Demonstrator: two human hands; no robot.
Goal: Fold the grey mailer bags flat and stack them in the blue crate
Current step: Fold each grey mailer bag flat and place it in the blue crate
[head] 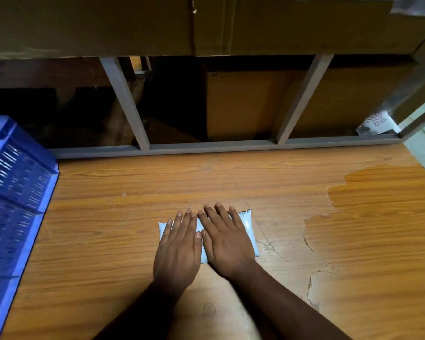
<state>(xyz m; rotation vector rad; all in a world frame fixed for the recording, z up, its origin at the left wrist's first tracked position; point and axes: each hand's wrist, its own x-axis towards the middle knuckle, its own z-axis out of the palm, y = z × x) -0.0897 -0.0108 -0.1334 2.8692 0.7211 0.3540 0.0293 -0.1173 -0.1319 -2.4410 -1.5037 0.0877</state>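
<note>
A folded pale grey mailer bag (248,228) lies on the wooden table (231,177), near the middle. My left hand (179,249) presses flat on its left half with straight fingers. Beside it, my right hand (227,244) presses flat on the right half, thumbs nearly touching. Most of the bag is hidden under my palms; only its left corner, right strip and a sliver between the hands show. The blue crate (12,192) stands at the table's left edge, its slatted wall facing me; its inside is out of sight.
A grey metal frame (206,146) runs along the table's far edge, with cardboard boxes (243,104) behind and above it. Peeling, cracked veneer (314,285) marks the table's right part. A printed grey sheet (375,123) sticks out at the far right.
</note>
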